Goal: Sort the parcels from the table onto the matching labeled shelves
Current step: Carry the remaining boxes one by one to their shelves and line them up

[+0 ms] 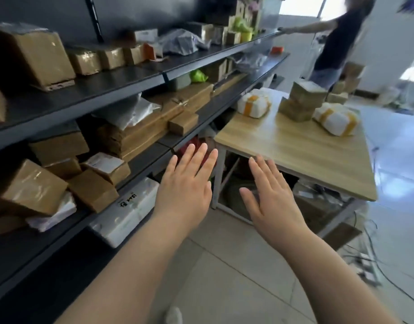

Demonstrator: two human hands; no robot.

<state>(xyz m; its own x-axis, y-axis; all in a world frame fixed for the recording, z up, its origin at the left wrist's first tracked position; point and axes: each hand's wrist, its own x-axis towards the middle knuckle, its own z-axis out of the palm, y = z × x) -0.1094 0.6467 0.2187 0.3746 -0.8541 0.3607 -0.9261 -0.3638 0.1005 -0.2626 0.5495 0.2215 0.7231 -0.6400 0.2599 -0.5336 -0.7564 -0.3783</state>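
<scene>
Dark shelves (121, 88) crowded with boxes fill the frame's left; parcels (302, 100) sit on the tabletop (295, 146) upper right. I hold both hands, left (186, 185) and right (272, 202), spread flat and empty at centre.

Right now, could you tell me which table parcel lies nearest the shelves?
The white orange-taped parcel at the table's far-left corner; the others sit further right.
</scene>
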